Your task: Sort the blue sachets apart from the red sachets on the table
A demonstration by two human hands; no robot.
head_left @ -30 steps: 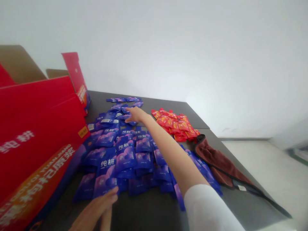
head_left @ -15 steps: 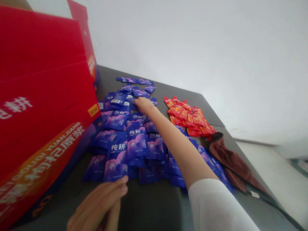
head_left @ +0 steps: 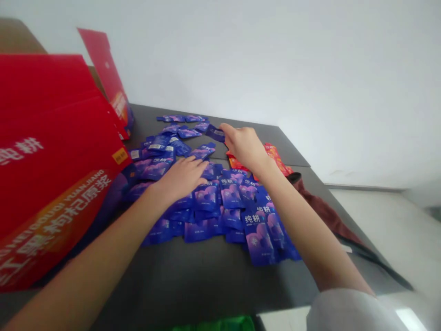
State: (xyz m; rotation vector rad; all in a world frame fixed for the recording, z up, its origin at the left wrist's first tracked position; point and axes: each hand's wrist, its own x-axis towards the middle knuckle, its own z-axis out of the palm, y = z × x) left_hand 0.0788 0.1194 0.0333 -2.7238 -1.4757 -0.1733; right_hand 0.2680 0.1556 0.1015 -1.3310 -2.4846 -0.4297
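Many blue-purple pouches (head_left: 206, 195) lie in overlapping rows on a dark grey table (head_left: 200, 276). My right hand (head_left: 245, 146), above the far side of the spread, pinches one blue pouch (head_left: 215, 133) by its edge, lifted and tilted with its darker side showing. My left hand (head_left: 186, 177) rests flat over the pouches on the left, fingers stretched out and touching them, just below a pouch with a blue tip (head_left: 203, 151). Beneath my right hand and forearm, a heap of red-orange pouches (head_left: 276, 156) is partly hidden.
At the left stands a large red carton (head_left: 62, 138) with raised flaps; another red box (head_left: 109, 78) is behind it. A brown cloth (head_left: 327, 211) with dark edging lies along the table's right side. Something green (head_left: 223, 324) shows below the front edge. A white wall rises behind.
My left hand has moved from the front edge forward onto the blue pouches. My right hand has moved right and now holds a raised blue pouch. The view has shifted, showing the green object.
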